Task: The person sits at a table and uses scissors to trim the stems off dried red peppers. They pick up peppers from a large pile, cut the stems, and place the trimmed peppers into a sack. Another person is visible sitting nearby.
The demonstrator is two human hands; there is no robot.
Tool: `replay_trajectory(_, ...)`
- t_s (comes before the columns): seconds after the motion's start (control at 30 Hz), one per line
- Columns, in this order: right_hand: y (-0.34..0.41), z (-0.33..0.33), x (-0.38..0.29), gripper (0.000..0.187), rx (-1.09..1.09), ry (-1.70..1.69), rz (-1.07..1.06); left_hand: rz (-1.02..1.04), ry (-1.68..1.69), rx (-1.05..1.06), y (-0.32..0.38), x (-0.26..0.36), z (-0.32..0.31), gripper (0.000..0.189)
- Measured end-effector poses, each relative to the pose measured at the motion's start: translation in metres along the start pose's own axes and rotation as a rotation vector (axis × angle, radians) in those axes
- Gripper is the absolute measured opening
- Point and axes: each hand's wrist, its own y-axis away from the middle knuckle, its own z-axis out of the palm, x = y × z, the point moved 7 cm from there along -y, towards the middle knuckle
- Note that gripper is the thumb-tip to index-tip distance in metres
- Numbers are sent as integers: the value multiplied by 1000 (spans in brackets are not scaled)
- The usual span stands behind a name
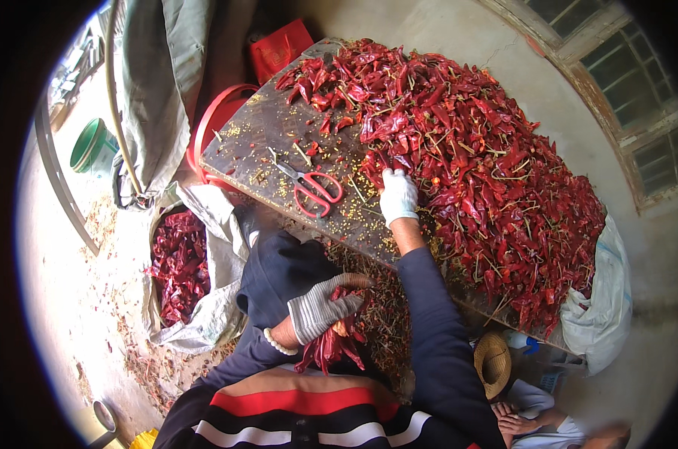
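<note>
A large heap of dried red chili peppers (485,163) covers much of a dark tabletop (254,146). At the heap's near left edge is my right hand (398,196) in a white knit glove, its fingers bent at the peppers; whether it grips one is hidden. Close to my lap, my left hand (325,307), in a grey striped glove, is closed round a bunch of dried red chili peppers (330,351). Red-handled scissors (311,189) lie on the tabletop left of my right hand, blades partly apart, among scattered yellow seeds and stems.
An open white woven sack (226,280) holding red peppers stands at left, near a green bucket (94,149). A red basin (209,132) and red bag (280,49) are behind the table. Stem litter lies below. At lower right are a straw hat (491,365) and another person's hands (513,420).
</note>
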Motion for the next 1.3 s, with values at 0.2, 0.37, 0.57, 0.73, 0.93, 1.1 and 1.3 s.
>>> replay_trajectory(0.2,4,7,8,18,34,-72,-1,44,-91,-64,-3,-1,10,35)
replay_trajectory(0.37,6,12,6,20,28,-127,-4,7,-122,-38,-11,-8,15,21)
replay_trajectory(0.57,16,7,12,20,197,-300,47,48,-192,-86,-18,-15,30,18)
replay_trajectory(0.73,29,-14,20,19,344,-474,109,149,-230,-91,-24,-16,37,14)
replay_trajectory(0.93,53,-19,53,34,366,-1015,436,136,-202,-5,-30,-30,31,14)
replay_trajectory(1.1,64,12,71,29,395,-1784,464,103,-127,34,-37,-34,36,13)
replay_trajectory(1.3,108,27,86,26,507,-1853,593,82,-126,106,-39,-28,46,15)
